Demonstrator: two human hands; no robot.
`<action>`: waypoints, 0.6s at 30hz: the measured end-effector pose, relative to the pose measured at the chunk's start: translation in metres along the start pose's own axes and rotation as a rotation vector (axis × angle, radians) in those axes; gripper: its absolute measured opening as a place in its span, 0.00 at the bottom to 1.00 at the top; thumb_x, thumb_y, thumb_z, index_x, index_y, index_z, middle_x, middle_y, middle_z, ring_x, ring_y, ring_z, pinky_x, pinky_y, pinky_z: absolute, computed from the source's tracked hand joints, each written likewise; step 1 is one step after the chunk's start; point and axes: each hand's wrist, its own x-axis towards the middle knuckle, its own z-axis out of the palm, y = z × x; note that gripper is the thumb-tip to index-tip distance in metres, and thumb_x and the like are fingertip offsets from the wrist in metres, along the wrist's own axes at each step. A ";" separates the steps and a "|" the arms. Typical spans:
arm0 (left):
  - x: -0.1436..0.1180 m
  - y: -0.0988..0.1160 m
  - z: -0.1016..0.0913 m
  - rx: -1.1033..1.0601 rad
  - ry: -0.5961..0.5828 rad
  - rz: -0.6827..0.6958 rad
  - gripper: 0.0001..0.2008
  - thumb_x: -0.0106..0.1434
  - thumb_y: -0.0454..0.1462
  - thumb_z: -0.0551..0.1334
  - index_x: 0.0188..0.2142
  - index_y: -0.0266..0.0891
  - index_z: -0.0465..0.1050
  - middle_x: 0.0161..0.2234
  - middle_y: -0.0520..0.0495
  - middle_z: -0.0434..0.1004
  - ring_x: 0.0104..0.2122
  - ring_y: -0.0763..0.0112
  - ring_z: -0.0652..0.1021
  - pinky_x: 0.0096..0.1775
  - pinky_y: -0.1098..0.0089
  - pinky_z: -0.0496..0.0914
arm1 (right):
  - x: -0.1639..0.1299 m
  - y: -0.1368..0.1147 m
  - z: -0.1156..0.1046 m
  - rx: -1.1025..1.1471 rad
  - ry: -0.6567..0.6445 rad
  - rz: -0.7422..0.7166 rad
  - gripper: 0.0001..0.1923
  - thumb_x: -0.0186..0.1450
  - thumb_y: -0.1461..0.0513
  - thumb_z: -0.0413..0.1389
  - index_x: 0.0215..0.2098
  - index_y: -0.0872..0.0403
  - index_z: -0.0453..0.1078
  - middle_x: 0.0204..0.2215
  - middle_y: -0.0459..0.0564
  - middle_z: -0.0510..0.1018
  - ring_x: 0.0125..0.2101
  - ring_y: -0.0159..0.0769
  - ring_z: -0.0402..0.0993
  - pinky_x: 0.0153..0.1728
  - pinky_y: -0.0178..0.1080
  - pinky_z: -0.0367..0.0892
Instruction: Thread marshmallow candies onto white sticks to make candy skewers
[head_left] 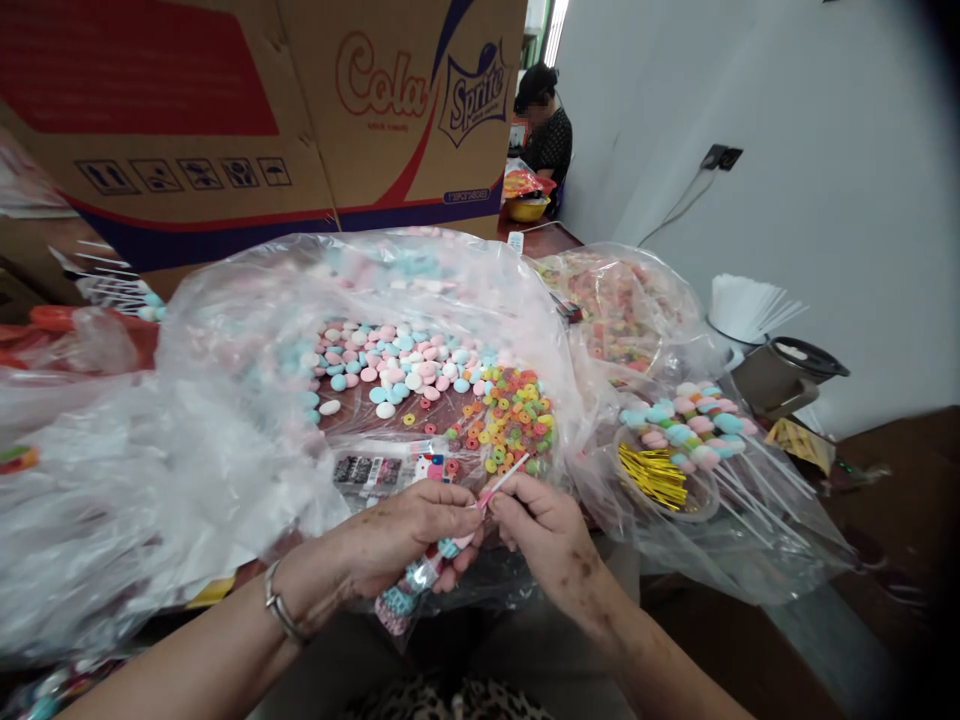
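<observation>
Your left hand (412, 525) has the candy packet (397, 605) clamped, long axis slanting up rightward to the white stick (513, 472); your right hand (559, 540) sits nearer that end, fingertips together, on what's hard to tell.

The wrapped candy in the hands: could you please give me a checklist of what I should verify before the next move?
1. Left hand holds the wrapped candy: ok.
2. Right hand is at the white stick: ok, though exactly what it pinches is hidden.
3. Neck of the wrapping fully closed: cannot tell, the hands cover it.
4. Gold strips nearby: ok, in the clear bowl to the right.
5. Other candy sticks apart from the hands: ok, they lie at the bowl.
6. Surface beyond the hands free of loose sweets: not ok, ring candies and round candies are spread there.
</observation>
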 end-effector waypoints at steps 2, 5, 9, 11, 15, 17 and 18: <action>-0.003 0.002 0.004 0.023 0.046 0.020 0.16 0.55 0.46 0.71 0.22 0.37 0.72 0.19 0.53 0.71 0.16 0.78 0.69 0.19 0.78 0.61 | -0.004 -0.002 -0.007 -0.309 0.093 -0.258 0.12 0.72 0.64 0.49 0.38 0.54 0.74 0.29 0.50 0.78 0.31 0.36 0.74 0.35 0.37 0.70; -0.008 0.005 0.008 0.033 0.046 0.005 0.13 0.54 0.44 0.70 0.22 0.38 0.74 0.19 0.52 0.70 0.17 0.77 0.68 0.19 0.77 0.62 | -0.008 -0.010 -0.018 -0.721 0.087 -0.696 0.17 0.75 0.64 0.45 0.55 0.56 0.72 0.47 0.57 0.80 0.48 0.43 0.72 0.51 0.46 0.65; -0.013 0.004 0.008 0.045 -0.016 -0.083 0.11 0.52 0.42 0.70 0.21 0.39 0.74 0.18 0.52 0.70 0.17 0.75 0.67 0.19 0.76 0.61 | -0.010 -0.021 -0.027 -0.880 -0.114 -0.895 0.20 0.76 0.65 0.41 0.56 0.65 0.70 0.41 0.57 0.80 0.44 0.44 0.69 0.55 0.48 0.59; -0.011 0.001 0.006 0.086 -0.045 -0.103 0.12 0.54 0.44 0.70 0.22 0.39 0.75 0.18 0.52 0.70 0.17 0.74 0.66 0.19 0.75 0.61 | -0.009 -0.024 -0.030 -0.896 -0.153 -0.927 0.18 0.74 0.67 0.42 0.48 0.64 0.73 0.33 0.54 0.78 0.37 0.42 0.67 0.51 0.48 0.60; -0.008 -0.002 0.012 0.530 -0.005 0.075 0.13 0.62 0.47 0.65 0.28 0.40 0.76 0.24 0.48 0.75 0.22 0.69 0.72 0.24 0.73 0.66 | -0.008 -0.027 -0.032 -0.921 -0.240 -0.824 0.13 0.70 0.66 0.48 0.31 0.56 0.71 0.25 0.49 0.72 0.31 0.39 0.63 0.43 0.46 0.61; -0.008 -0.004 0.018 0.864 0.109 0.370 0.11 0.65 0.43 0.62 0.29 0.42 0.77 0.26 0.45 0.78 0.26 0.64 0.75 0.29 0.70 0.68 | -0.008 -0.027 -0.031 -0.861 -0.236 -0.698 0.12 0.68 0.64 0.50 0.26 0.54 0.67 0.23 0.47 0.71 0.28 0.37 0.61 0.37 0.44 0.60; -0.009 -0.005 0.021 0.995 0.154 0.534 0.10 0.65 0.40 0.61 0.30 0.42 0.77 0.27 0.45 0.79 0.28 0.63 0.75 0.31 0.69 0.68 | -0.008 -0.028 -0.031 -0.808 -0.241 -0.628 0.13 0.67 0.64 0.50 0.23 0.54 0.64 0.22 0.45 0.70 0.27 0.36 0.61 0.35 0.43 0.59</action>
